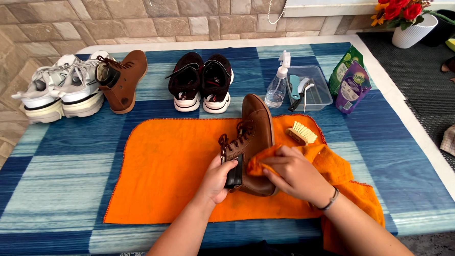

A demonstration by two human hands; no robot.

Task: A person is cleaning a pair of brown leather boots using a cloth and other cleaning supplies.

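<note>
Both hands are working one brown boot [252, 137] at the near middle of the table [50, 166], and it is lying right between them on the orange mat [163, 172]. Its long axis is running away from the person, toe pointing to the far edge and leaning a touch right, heel and cuff nearest the body. Neither hand is really nearer; each is touching it, one per flank.

Left hand [217, 180] is wrapping round the dark cuff, fingers curled shut, steadying the boot. Right hand [293, 174] is closing on a bunched orange cloth [262, 162], pressing it against the boot's right side by the heel.

Looks-wise, the boot is tan leather, high-cut, with dark brown laces and a black padded collar, sole facing down-right.

Smaller bits now: a wooden brush [302, 133] is sitting just beside the toe on the right, and a spray bottle [278, 82] is standing beyond it, near a clear tub [315, 83].
</note>
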